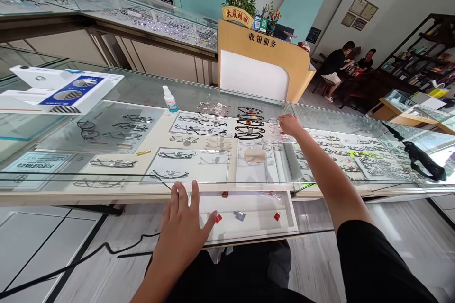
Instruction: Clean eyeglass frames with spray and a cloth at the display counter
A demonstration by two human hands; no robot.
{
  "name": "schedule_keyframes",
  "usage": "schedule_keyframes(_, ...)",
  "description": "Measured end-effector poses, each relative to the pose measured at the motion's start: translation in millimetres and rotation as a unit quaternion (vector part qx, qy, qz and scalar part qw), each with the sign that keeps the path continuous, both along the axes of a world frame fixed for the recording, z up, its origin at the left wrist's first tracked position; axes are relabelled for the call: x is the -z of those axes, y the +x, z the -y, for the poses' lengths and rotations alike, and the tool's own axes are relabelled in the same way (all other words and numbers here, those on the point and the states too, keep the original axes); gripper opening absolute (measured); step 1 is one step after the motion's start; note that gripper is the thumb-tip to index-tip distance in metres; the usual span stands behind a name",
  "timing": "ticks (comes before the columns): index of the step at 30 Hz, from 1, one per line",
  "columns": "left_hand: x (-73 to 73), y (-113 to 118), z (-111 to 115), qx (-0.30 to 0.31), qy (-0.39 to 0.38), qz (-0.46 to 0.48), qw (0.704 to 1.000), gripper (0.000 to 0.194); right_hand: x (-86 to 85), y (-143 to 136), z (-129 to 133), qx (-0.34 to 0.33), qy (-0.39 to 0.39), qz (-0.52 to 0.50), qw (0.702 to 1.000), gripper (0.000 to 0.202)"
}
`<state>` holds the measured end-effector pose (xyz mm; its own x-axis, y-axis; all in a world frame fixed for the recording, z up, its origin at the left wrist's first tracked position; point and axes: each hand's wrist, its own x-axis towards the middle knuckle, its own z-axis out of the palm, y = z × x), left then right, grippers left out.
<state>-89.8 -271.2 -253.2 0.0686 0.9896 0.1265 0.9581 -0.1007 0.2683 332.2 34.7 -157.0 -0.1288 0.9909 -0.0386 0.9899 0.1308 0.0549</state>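
My left hand (pixel 185 220) is spread, its fingertips by the front edge of the glass counter (pixel 135 86) and its thumb over the open white drawer (pixel 250 228). Small red pieces (pixel 277 217) and a grey item (pixel 239 216) lie in that drawer. My right hand (pixel 289 125) reaches to the far side of the counter, fingers bent together over clear-looking glasses (pixel 282 136); whatever is between its fingertips is too small to name. To its left, several dark-framed glasses (pixel 250 129) form a column. A folded beige cloth (pixel 255 155) is nearer the front edge.
A white spray bottle (pixel 170 99) and an open white-and-blue box (pixel 76 92) stand on the counter's left part. A black strap-like object (pixel 424 161) lies at the right. Beyond are a wooden cash desk (pixel 263 45) and two seated people (pixel 336 64).
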Motion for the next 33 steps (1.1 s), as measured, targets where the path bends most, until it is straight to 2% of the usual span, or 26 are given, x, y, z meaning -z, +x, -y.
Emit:
schedule_keyframes(6, 0.6, 0, -1, 0.003, -0.002, 0.006, 1.0, 0.098, -11.8, -7, 14, 0.002, 0.015, -0.003, 1.0, 0.056)
schedule_keyframes(11, 0.2, 0, 0, -0.001, -0.008, 0.018, 1.0, 0.098, -32.8, -14, 50, -0.013, 0.039, -0.014, 0.999, 0.052)
schedule_keyframes(14, -0.5, 1, 0, -0.003, -0.008, 0.022, 1.0, 0.097, -44.4, -18, 86, -0.042, 0.056, -0.048, 0.996, 0.049)
schedule_keyframes(18, -2.2, 1, 0, -0.002, -0.008, 0.021, 1.0, 0.096, -62.2, -25, 153, -0.108, 0.06, -0.114, 0.986, 0.046)
schedule_keyframes(21, -4.2, 2, 1, -0.002, -0.018, 0.018, 1.0, 0.096, -76.5, -34, 209, -0.148, -0.021, -0.168, 0.975, 0.044)
schedule_keyframes(23, -5.6, 2, 0, 0.001, -0.027, 0.018, 0.999, 0.096, -80.4, -40, 243, -0.146, -0.099, -0.198, 0.964, 0.043)
schedule_keyframes(25, -7.0, 2, 0, 0.002, -0.034, 0.022, 0.999, 0.096, -74.5, -46, 268, -0.146, -0.171, -0.215, 0.951, 0.044)
schedule_keyframes(27, -8.5, 2, 0, 0.002, -0.041, 0.029, 0.999, 0.098, -57.1, -51, 284, -0.157, -0.228, -0.207, 0.938, 0.042)
schedule_keyframes(30, -10.6, 1, -1, 0.001, -0.049, 0.034, 0.998, 0.1, -15.8, -55, 290, -0.157, -0.271, -0.155, 0.937, 0.039)
schedule_keyframes(33, -10.9, 2, -1, 0.002, -0.049, 0.03, 0.998, 0.1, 26.7, -53, 277, -0.112, -0.261, -0.078, 0.956, 0.043)
